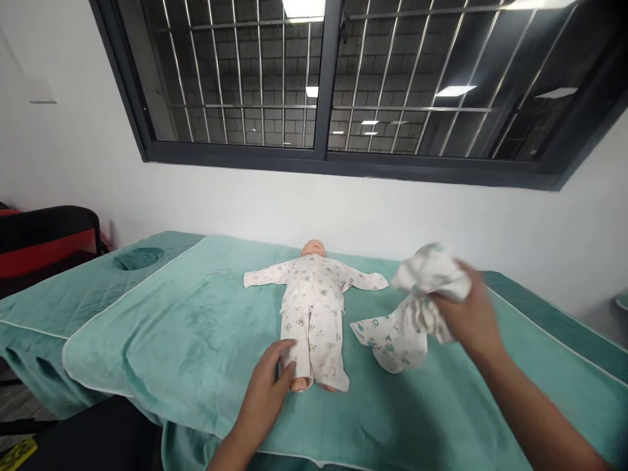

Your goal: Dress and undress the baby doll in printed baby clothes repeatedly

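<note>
A baby doll lies on its back on the green bed cover, arms out to the sides. It wears a white patterned top and matching trousers; the tips of its feet show below the cuffs. My left hand is by the trouser leg on the left, thumb and fingers apart, near the foot. To the right of the doll, my right hand grips a bunched white patterned cloth above the bed. Part of that cloth hangs down, and its upper end is blurred by motion.
The bed with its green plush cover stands against a white wall under a barred window. A face hole is at the bed's left end. A black and red chair stands at the far left.
</note>
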Available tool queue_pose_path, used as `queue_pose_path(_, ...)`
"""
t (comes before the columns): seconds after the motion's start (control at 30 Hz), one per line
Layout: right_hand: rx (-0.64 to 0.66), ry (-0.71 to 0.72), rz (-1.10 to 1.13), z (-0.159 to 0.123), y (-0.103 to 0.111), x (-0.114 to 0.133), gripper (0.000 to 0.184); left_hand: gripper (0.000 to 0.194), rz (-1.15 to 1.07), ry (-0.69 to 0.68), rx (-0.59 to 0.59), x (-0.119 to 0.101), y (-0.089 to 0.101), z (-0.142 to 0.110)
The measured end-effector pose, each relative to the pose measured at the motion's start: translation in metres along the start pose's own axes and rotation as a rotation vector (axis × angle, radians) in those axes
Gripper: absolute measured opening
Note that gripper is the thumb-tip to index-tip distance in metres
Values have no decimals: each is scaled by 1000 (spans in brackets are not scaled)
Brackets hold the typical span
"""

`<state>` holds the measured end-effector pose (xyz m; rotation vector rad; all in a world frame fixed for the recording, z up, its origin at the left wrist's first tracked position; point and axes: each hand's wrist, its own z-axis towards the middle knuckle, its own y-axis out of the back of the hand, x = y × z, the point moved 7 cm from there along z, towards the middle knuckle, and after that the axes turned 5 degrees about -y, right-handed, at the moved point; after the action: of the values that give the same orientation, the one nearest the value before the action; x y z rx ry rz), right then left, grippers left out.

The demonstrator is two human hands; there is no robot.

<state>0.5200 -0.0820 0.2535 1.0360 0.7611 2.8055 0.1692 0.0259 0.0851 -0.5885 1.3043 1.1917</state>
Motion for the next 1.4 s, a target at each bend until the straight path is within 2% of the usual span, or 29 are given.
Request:
queue_pose_path(0.03, 92, -4, -25, -11, -16, -17, 71, 33, 1, 0, -3, 3, 0, 0)
queue_pose_path(0.07, 248, 29, -44, -25, -38, -30, 68, 32, 2, 0, -10, 6, 0, 0)
queue_pose_path(0.13, 608, 184, -185, -66, -82, -48, 60, 31, -1, 0, -25, 10, 1, 1)
queue_pose_path(0.23, 714, 241, -459, -104, -110, -65, 72, 29, -2, 4, -32, 12, 1, 2)
queue_pose_path(0.3, 744, 233, -540, -112, -114, -64, 83, 28, -2, 9, -44, 11, 2, 2)
queue_pose_path(0.37, 751, 230, -560, -111, -112, -56, 81, 27, 2, 17, -64, 9, 2, 2)
queue_pose_path(0.53, 604, 227, -606, -96, -108, -47, 66, 25, 34, -1, -129, 6, 5, 11)
queue_pose_path(0.67, 479, 279, -682, -89, -118, -44, 61, 25, 73, -63, -203, 1, 10, 36)
queue_pose_path(0.8, 450, 312, -758, -80, -128, -45, 63, 27, 134, -176, -238, -9, 11, 82)
queue_pose_path(0.87, 544, 295, -741, -74, -134, -46, 68, 29, 176, -249, -228, -15, 8, 113)
queue_pose_path(0.97, 782, 226, -543, -65, -149, -35, 63, 33, 250, -301, -194, -22, -1, 170)
queue_pose_path(1.03, 798, 182, -387, -51, -160, -16, 51, 34, 269, -286, -180, -21, -10, 210)
queue_pose_path(1.13, 609, 202, -276, -24, -185, 23, 37, 34, 281, -259, -153, -13, -24, 262)
queue_pose_path(1.2, 530, 254, -241, -10, -214, 47, 31, 33, 290, -251, -121, -4, -33, 287)
queue_pose_path(1.27, 544, 236, -176, 2, -251, 62, 29, 32, 297, -252, -79, 5, -39, 302)
queue_pose_path(1.4, 737, 69, -202, 17, -320, 66, 31, 35, 268, -220, 13, 21, -43, 313)
